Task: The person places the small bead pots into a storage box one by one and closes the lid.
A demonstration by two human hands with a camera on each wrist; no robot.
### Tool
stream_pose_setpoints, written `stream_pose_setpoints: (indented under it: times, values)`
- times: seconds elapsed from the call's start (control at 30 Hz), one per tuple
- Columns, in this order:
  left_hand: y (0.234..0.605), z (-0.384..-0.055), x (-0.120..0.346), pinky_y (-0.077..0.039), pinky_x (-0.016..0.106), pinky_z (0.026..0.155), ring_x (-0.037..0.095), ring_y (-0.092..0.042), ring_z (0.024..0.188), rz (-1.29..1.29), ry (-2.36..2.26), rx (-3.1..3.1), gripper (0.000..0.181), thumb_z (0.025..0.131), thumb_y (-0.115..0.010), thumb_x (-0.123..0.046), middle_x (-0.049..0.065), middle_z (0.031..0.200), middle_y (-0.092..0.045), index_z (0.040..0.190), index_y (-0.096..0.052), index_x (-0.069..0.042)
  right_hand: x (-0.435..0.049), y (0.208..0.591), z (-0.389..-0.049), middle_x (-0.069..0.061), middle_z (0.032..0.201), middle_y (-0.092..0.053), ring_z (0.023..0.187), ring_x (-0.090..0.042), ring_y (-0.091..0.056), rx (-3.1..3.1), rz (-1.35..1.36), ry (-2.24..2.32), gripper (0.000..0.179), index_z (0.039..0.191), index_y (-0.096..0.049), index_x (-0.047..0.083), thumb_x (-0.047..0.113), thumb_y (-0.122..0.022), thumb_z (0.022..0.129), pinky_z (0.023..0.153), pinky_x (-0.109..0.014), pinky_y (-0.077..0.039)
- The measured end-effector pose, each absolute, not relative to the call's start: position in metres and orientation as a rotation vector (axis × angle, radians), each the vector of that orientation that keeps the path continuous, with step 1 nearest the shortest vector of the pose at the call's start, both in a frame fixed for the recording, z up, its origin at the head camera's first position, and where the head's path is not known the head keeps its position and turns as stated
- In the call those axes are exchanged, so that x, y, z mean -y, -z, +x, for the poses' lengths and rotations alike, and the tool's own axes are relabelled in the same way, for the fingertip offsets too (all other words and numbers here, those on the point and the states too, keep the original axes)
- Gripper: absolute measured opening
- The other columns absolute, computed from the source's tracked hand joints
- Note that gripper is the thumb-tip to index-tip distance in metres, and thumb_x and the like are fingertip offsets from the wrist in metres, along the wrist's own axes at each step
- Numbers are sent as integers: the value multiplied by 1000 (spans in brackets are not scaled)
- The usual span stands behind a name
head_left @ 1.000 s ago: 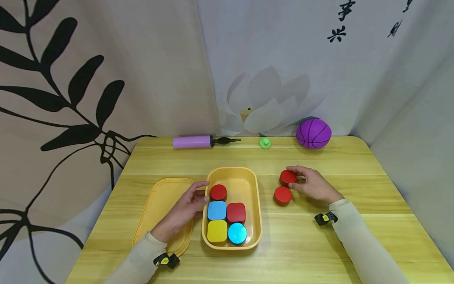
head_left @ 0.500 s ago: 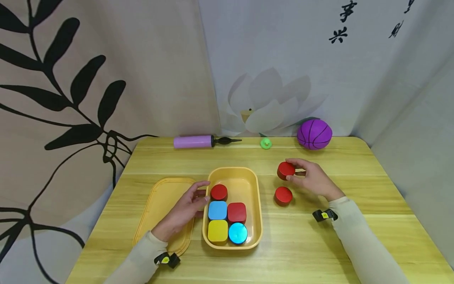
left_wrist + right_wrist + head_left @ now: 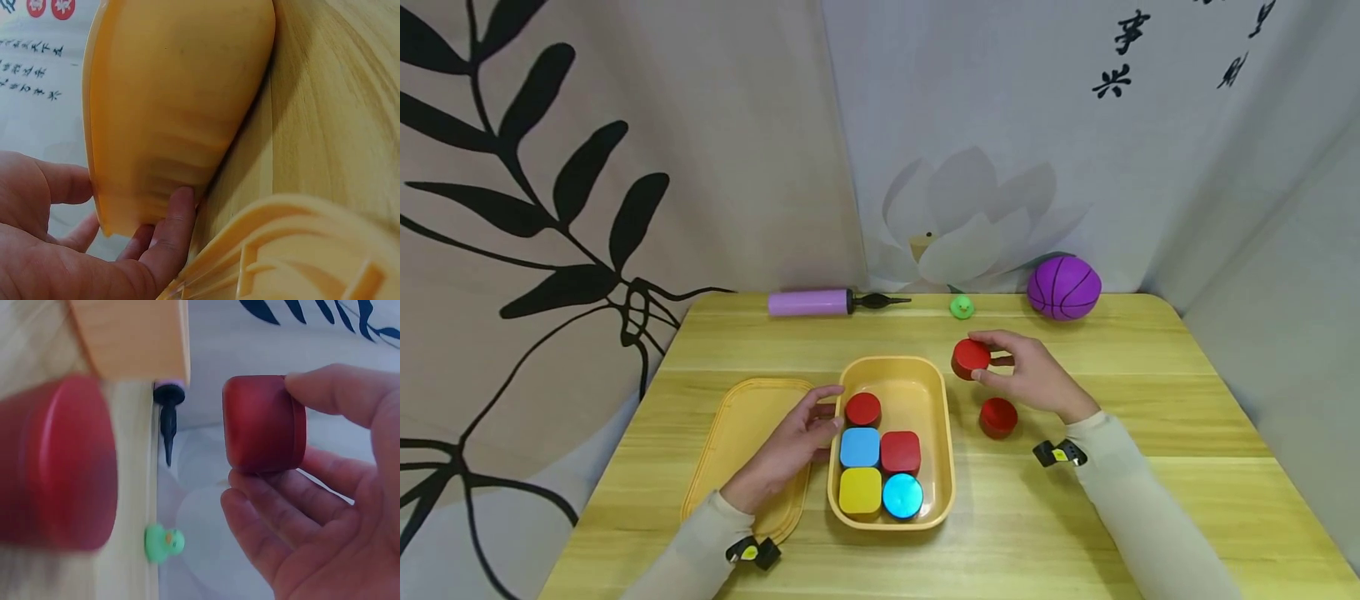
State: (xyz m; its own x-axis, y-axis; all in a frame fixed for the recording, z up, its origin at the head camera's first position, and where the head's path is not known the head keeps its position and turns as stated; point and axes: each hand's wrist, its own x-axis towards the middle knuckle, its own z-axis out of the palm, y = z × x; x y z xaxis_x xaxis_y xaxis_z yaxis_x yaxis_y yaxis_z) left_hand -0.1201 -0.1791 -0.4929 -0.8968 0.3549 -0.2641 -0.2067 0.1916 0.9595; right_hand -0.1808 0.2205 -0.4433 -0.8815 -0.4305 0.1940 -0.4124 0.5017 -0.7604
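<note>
My right hand pinches a small round red container between thumb and fingers. In the right wrist view this container is raised off the table and shows a lid-like seam near its top. A second round red container stands on the table close by. The fingers of my left hand rest against the outside of a yellow tray, at its far left corner. Inside sit a round red, a square blue, a square red, a square yellow and a round blue container.
A flat yellow lid lies left of the tray, partly beneath my left hand and forearm. Along the table's back edge are a purple hand pump, a green toy duck and a purple ball. A curtain hangs behind.
My right hand has lifted the farther red container away from the other one and carried it left towards the tray. The left hand has stayed against the tray.
</note>
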Motion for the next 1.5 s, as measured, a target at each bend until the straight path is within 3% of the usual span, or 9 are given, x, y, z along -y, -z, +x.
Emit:
stream_pose_setpoints:
  times: [0.3, 0.6, 0.97, 1.23, 1.5]
  values:
    - [494, -122, 178, -58, 39, 89, 30, -56, 121, 139, -1762, -2034, 54, 110, -58, -22, 22, 150, -45, 160, -38, -23, -181, 440, -183, -16, 142, -66, 122, -34, -68, -2620, -775, 1391, 57, 147, -58, 1, 15, -79, 96, 103, -53, -57]
    - [494, -120, 179, -58, 39, 87, 30, -58, 120, 128, -1758, -2038, 54, 110, -58, -20, 22, 149, -46, 161, -38, -23, -146, 446, -181, -11, 138, -68, 119, -28, -69, -2614, -896, 1300, 58, 146, -59, 2, 16, -80, 94, 98, -42, -61]
    - [494, -122, 179, -59, 40, 90, 31, -57, 123, 135, -1748, -2041, 53, 110, -57, -22, 22, 151, -45, 160, -39, -24, -116, 454, -171, -1, 119, -68, 104, -15, -65, -2762, -1006, 998, 58, 140, -66, 5, 26, -80, 88, 93, -39, -60]
    - [494, -122, 180, -59, 42, 91, 32, -56, 125, 130, -1749, -2038, 53, 111, -56, -21, 22, 152, -44, 161, -38, -23, -106, 460, -163, -7, 140, -68, 128, -27, -64, -2796, -930, 857, 55, 137, -67, 9, 32, -80, 89, 109, -46, -54]
    - [494, -123, 180, -59, 41, 90, 32, -57, 124, 144, -1759, -2027, 54, 110, -56, -21, 22, 152, -44, 161, -37, -22, -104, 465, -157, -6, 133, -70, 123, -24, -64, -2809, -959, 672, 55, 135, -70, 10, 37, -81, 89, 108, -43, -54]
